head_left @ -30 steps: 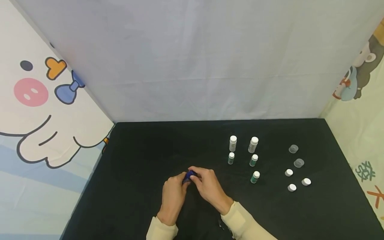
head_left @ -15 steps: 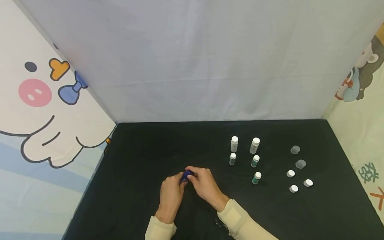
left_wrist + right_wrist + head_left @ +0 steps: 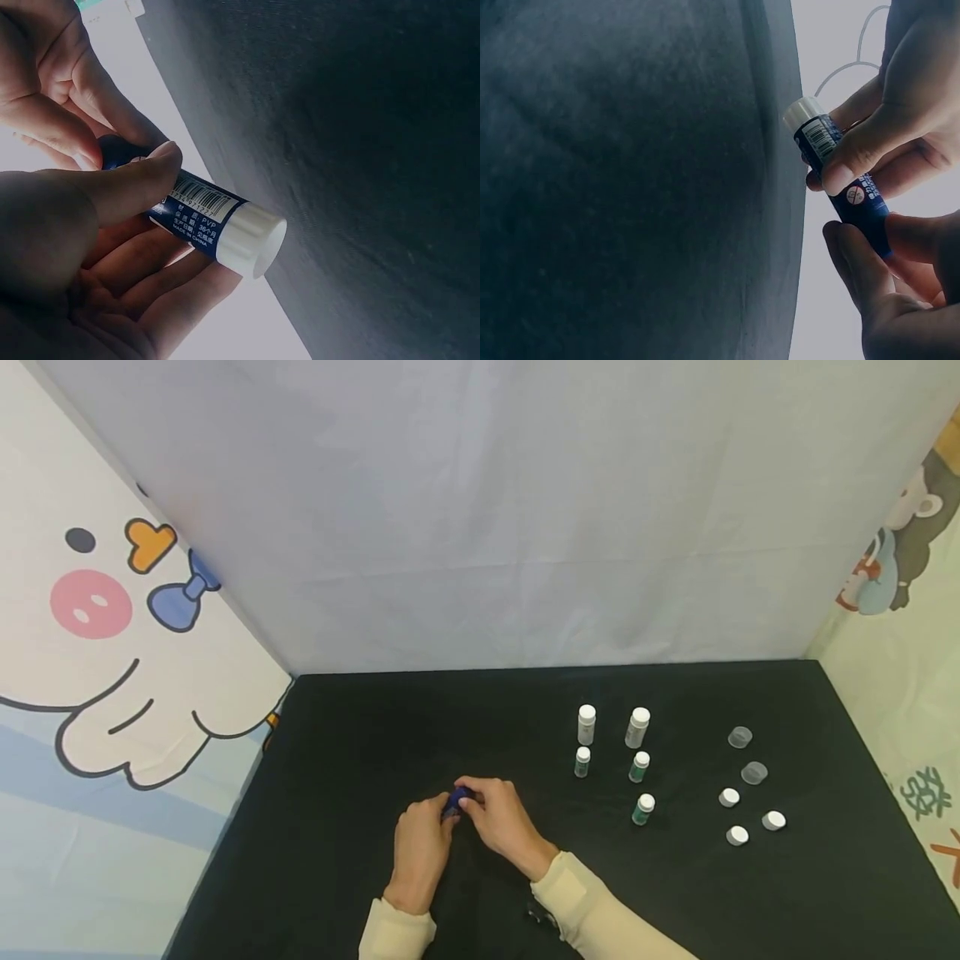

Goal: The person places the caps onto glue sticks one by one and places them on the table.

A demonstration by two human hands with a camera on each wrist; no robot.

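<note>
A dark blue glue stick (image 3: 201,201) with a white base and a printed barcode is held between both hands. My left hand (image 3: 422,847) grips its body, the thumb lying across the label. The white base points out beyond those fingers in the left wrist view. My right hand (image 3: 501,822) pinches the other, blue end, seen closely in the right wrist view where the glue stick (image 3: 855,196) runs diagonally. Fingers hide part of the blue end. The pair of hands hovers over the black tabletop (image 3: 360,735).
Right of the hands stand several small white-capped bottles, one being a green-labelled bottle (image 3: 642,810). Farther right are clear cups, among them a clear cup (image 3: 754,773), and white caps such as a white cap (image 3: 774,821). A small dark object (image 3: 542,913) lies beside the right sleeve.
Both hands have shifted slightly left in the head view, still holding the glue stick. The view itself has moved a little. Bottles, cups and caps keep their places on the table.
</note>
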